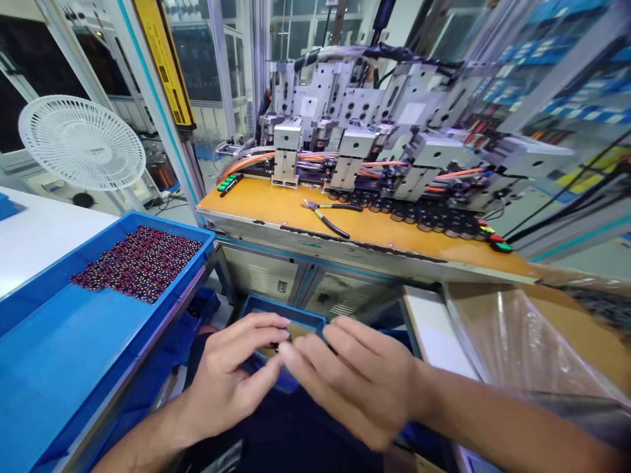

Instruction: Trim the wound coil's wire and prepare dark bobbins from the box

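Observation:
Both hands meet at the lower middle, above a blue bin (309,316) on the floor side. My left hand (234,368) has its thumb and fingers closed around a small dark part (276,345), mostly covered by the fingertips. From the right, my right hand (352,374) brings its fingertips against the same spot, its fingers curled and slightly blurred. Whether the right fingers also grip the part is hidden.
A blue tray (49,387) at the left holds many small dark parts (142,263). Pliers (328,213) lie on the orange bench (261,203) before a metal machine (350,141). Plastic-lined cardboard (532,335) stands right; a white fan (83,144) stands left.

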{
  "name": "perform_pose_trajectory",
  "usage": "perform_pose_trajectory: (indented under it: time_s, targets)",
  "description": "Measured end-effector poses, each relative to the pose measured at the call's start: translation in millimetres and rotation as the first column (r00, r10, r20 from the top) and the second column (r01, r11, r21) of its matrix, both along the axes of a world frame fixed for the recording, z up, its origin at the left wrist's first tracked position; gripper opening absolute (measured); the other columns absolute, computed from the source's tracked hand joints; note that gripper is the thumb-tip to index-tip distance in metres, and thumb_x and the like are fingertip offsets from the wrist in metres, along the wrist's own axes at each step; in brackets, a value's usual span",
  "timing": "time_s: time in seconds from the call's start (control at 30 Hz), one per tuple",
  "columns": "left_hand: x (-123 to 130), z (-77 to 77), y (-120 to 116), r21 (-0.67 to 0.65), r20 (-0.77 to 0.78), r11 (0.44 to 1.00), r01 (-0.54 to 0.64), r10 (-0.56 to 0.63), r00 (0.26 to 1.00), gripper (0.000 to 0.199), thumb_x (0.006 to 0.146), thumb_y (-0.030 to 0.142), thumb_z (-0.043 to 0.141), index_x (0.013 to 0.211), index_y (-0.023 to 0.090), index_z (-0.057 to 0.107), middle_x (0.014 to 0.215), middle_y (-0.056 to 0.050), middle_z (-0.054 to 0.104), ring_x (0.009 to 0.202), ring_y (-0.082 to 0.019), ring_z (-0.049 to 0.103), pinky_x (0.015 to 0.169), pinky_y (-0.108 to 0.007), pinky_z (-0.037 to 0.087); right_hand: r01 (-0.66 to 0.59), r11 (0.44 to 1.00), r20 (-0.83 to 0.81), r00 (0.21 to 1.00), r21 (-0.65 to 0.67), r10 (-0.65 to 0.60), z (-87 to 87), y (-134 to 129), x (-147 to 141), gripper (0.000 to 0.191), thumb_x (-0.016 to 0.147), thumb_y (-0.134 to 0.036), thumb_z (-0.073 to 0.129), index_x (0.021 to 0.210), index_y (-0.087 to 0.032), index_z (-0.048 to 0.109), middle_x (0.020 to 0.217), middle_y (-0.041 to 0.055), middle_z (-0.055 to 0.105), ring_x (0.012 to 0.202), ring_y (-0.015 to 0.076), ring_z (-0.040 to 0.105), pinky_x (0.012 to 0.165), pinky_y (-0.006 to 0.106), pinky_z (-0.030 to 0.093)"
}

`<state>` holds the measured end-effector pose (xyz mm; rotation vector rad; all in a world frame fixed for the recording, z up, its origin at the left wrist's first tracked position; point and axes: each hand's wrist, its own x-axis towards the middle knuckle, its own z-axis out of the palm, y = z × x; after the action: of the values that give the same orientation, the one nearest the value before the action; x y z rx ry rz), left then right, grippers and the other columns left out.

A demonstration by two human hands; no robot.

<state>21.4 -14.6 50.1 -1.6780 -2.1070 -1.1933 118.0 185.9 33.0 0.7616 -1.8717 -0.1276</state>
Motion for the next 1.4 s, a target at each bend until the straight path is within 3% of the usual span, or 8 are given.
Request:
perform_pose_trajectory:
  time_s: [0.1, 0.2, 0.4, 0.57, 0.8, 1.07, 1.2, 1.4]
  targets:
    - [1, 0.7, -1, 0.001, 0.031, 1.0, 0.014, -0.014, 0.999, 0.023, 0.08, 0.005, 0.069, 0.1, 0.016, 0.071, 0.103, -0.01, 0.076, 0.095, -0.018, 0.073, 0.087, -0.027, 0.059, -0.004, 1.0, 0.098, 0.995, 0.004, 0.004, 1.7, -4, -13, 0.031, 0.096, -0.011, 0.039, 0.089, -0.011, 0.069, 0.082, 0.0102, 0.068, 0.068, 0.0197, 0.057, 0.056, 0.036, 0.048]
    - [0, 1.3, -5, 0.027, 0.075, 0.999, 0.028, -0.03, 0.997, 0.026, 0.079, 0.005, 0.07, 0.102, 0.016, 0.071, 0.103, -0.01, 0.076, 0.094, -0.018, 0.073, 0.085, -0.027, 0.059, -0.031, 0.956, 0.353, 0.925, -0.293, 0.138, -1.1, -12, -13, 0.031, 0.097, -0.01, 0.037, 0.078, -0.014, 0.062, 0.07, 0.0055, 0.06, 0.064, 0.0164, 0.051, 0.056, 0.032, 0.045]
    - [-2, -1.9, -10, 0.067, 0.093, 0.994, 0.084, -0.09, 0.992, 0.028, 0.079, 0.003, 0.07, 0.101, 0.02, 0.072, 0.105, -0.009, 0.075, 0.091, -0.018, 0.073, 0.078, -0.026, 0.06, 0.062, 0.741, 0.662, 0.503, -0.668, 0.555, 17.8, 1, -14, 0.028, 0.096, -0.014, 0.053, 0.069, -0.016, 0.059, 0.066, -0.0032, 0.057, 0.058, 0.0071, 0.054, 0.054, 0.017, 0.045]
    - [-6, -3.4, -9, 0.12, 0.104, 0.992, 0.042, -0.055, 0.993, 0.027, 0.08, 0.002, 0.067, 0.098, 0.02, 0.072, 0.105, -0.009, 0.074, 0.091, -0.019, 0.073, 0.077, -0.027, 0.059, 0.339, 0.811, 0.461, 0.882, -0.477, -0.097, 35.5, 79, -82, 0.034, 0.086, -0.037, 0.062, 0.086, -0.005, 0.074, 0.08, 0.0017, 0.07, 0.075, 0.0113, 0.069, 0.066, 0.019, 0.05]
    - [-6, 3.0, -13, 0.204, 0.139, 0.976, -0.079, 0.051, 0.989, 0.023, 0.079, 0.002, 0.069, 0.092, 0.02, 0.074, 0.102, -0.009, 0.075, 0.093, -0.019, 0.073, 0.079, -0.027, 0.06, 0.573, 0.775, 0.557, 0.748, -0.266, -0.361, 12.1, 127, -146, 0.06, 0.101, -0.052, 0.035, 0.092, -0.002, 0.068, 0.099, 0.0046, 0.065, 0.094, 0.0143, 0.067, 0.087, 0.031, 0.051]
    - [-11, -1.3, -19, 0.255, 0.247, 0.954, -0.159, 0.095, 0.964, 0.025, 0.079, 0.003, 0.069, 0.094, 0.022, 0.075, 0.105, -0.008, 0.074, 0.094, -0.018, 0.072, 0.077, -0.025, 0.061, 0.589, 0.794, 0.677, 0.646, -0.149, -0.352, -13.0, 120, -106, 0.042, 0.079, -0.026, 0.067, 0.115, -0.004, 0.062, 0.103, 0.0222, 0.063, 0.094, 0.036, 0.061, 0.084, 0.051, 0.052]
    - [-13, -5.3, -15, 0.278, 0.279, 0.948, -0.154, 0.073, 0.957, 0.027, 0.079, 0.002, 0.07, 0.095, 0.023, 0.075, 0.105, -0.006, 0.075, 0.097, -0.017, 0.072, 0.081, -0.025, 0.06, 0.434, 0.828, 0.671, 0.735, -0.356, -0.097, -49.1, 73, -51, 0.052, 0.08, -0.013, 0.052, 0.132, -0.01, 0.049, 0.113, 0.0178, 0.059, 0.105, 0.029, 0.061, 0.091, 0.041, 0.054]
    - [-16, -6.8, -8, 0.266, 0.296, 0.955, -0.134, 0.052, 0.954, 0.026, 0.078, 0.001, 0.071, 0.093, 0.022, 0.075, 0.103, -0.006, 0.076, 0.097, -0.017, 0.072, 0.084, -0.026, 0.059, 0.28, 0.592, 0.612, 0.624, -0.756, 0.486, -95.3, -14, 17, 0.061, 0.089, -0.011, 0.048, 0.146, -0.027, 0.034, 0.11, 0.0089, 0.066, 0.097, 0.0187, 0.068, 0.092, 0.034, 0.056]
